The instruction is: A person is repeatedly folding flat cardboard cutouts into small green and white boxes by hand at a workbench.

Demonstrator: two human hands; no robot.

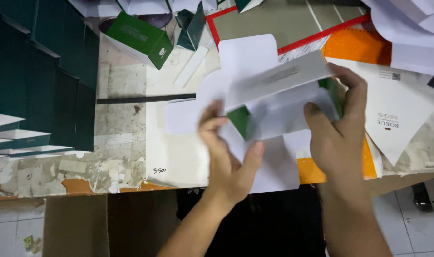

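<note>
Holding a half-folded white carton blank [274,95] with green inner faces above the worn counter [122,143], the left hand [229,159] has its grip closed on the lower flap while the right hand [338,133] pinches the right end. Farther back sits a finished green box [141,38], with dark green stacks [36,71] at left.
</note>
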